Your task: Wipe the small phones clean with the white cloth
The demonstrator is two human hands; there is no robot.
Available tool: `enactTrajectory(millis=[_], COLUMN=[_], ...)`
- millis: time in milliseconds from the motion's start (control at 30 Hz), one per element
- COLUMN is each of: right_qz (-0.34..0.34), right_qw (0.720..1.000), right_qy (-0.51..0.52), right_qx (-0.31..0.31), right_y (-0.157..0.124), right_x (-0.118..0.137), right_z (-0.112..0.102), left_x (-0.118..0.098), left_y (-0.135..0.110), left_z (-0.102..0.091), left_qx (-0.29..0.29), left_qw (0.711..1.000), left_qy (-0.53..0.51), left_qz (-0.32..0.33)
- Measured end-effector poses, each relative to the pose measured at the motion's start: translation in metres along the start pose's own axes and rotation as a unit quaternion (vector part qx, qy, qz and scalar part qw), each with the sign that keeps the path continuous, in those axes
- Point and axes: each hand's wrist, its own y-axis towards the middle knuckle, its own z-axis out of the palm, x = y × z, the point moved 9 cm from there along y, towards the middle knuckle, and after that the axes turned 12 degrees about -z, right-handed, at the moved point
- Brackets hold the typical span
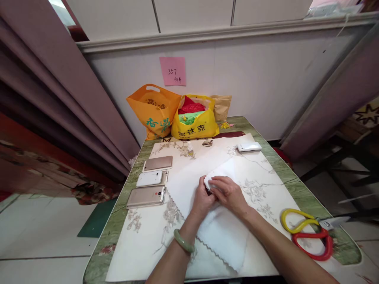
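A white cloth point(223, 236) with a zigzag-cut edge lies slantwise across the middle of the table, and part of it is lifted between my hands. My left hand point(203, 199), below a green bangle point(183, 241), is closed around a gathered part of the cloth. Against that same part, the fingers of my right hand point(229, 192) pinch the fabric from the right. A small dark spot shows between the two hands; what it is I cannot make out. Under the cloth spreads a cream sheet with a grey flower print point(142, 252).
Scissors point(310, 232) with yellow and red handles lie at the right edge. Several phones lie at the left, including a gold one point(146, 196); a white device point(249, 147) lies back right. Behind stand an orange bag point(156, 112), a yellow bag point(195, 126) and a small bottle point(190, 149).
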Motion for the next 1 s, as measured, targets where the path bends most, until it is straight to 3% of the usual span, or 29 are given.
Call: enactTrajectory(millis=[133, 333, 400, 500, 533, 667, 700, 833, 933, 1000], right_qz=[-0.022, 0.100, 0.059, -0.074, -0.082, 0.074, 0.088, 0.026, 0.134, 0.160], right_qw=[0.996, 0.965, 0.970, 0.973, 0.971, 0.970, 0.968, 0.971, 0.959, 0.955], right_qy=[-0.070, -0.241, -0.225, -0.145, -0.134, -0.198, -0.206, -0.182, -0.227, -0.235], right_qx=[0.041, 0.040, 0.067, 0.162, 0.178, 0.123, 0.118, 0.154, 0.102, 0.085], right_y=[-0.006, -0.024, -0.024, -0.025, -0.026, -0.028, -0.028, -0.023, -0.026, -0.027], right_x=[0.000, -0.033, -0.027, -0.008, -0.008, -0.038, -0.039, -0.023, -0.029, -0.025], right_z=[0.013, -0.004, -0.001, 0.019, 0.022, 0.009, 0.008, 0.016, 0.000, -0.003], left_x=[0.000, 0.009, 0.009, 0.007, 0.007, 0.009, 0.009, 0.006, 0.004, 0.002], left_y=[0.000, 0.003, 0.003, 0.004, 0.004, 0.004, 0.003, 0.002, 0.000, -0.001], left_z=[-0.002, 0.006, 0.005, 0.002, 0.002, 0.004, 0.005, 0.005, 0.005, 0.004], left_qx=[-0.012, 0.031, 0.030, 0.022, 0.022, 0.041, 0.042, 0.036, 0.033, 0.029], left_qw=[1.000, 0.997, 0.998, 0.999, 0.999, 0.998, 0.998, 0.999, 0.999, 0.999], left_qy=[0.009, -0.063, -0.057, -0.032, -0.030, -0.049, -0.049, -0.035, -0.023, -0.007], left_qz=[0.009, -0.030, -0.023, -0.008, -0.006, -0.008, -0.005, 0.008, 0.008, 0.011])
